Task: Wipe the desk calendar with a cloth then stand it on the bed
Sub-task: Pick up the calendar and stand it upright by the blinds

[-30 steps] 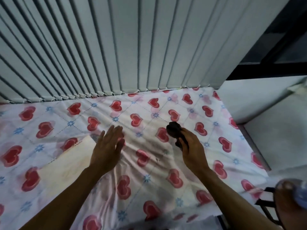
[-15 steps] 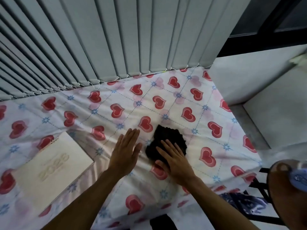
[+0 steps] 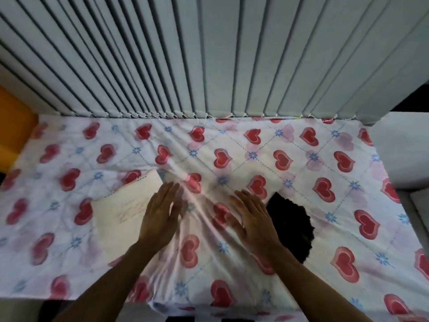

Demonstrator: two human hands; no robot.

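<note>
Both hands, the left hand (image 3: 160,217) and right hand (image 3: 253,219), are open and hold nothing, the desk calendar (image 3: 120,212) lies flat near the bed's (image 3: 348,159) front edge, and the black cloth (image 3: 290,228) waits, so wiping and standing look undone.

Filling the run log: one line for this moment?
left hand: open, over calendar edge | right hand: open, beside cloth | calendar flat

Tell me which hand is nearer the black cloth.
Right. The right hand lies flat on the sheet just left of the cloth, about touching its edge. The left hand is farther left, overlapping the calendar.
</note>
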